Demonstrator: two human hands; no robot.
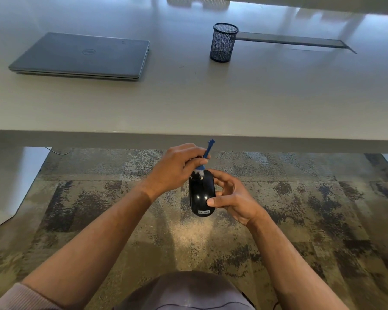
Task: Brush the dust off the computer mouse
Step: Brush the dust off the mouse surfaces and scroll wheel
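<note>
A glossy black computer mouse (201,193) is held in the air below the desk's front edge, over the carpet. My right hand (232,199) grips it from the right side, thumb pressed on its lower top surface. My left hand (179,165) pinches a small blue brush (207,151) with a blue handle that points up and away. The brush's pale bristles touch the far end of the mouse, near its buttons.
A pale desk (188,104) spans the view above the hands. On it lie a closed grey laptop (81,55) at the left and a black mesh pen cup (223,42) at the centre right. A dark cable slot (293,40) runs behind the cup. Patterned carpet (99,209) lies below.
</note>
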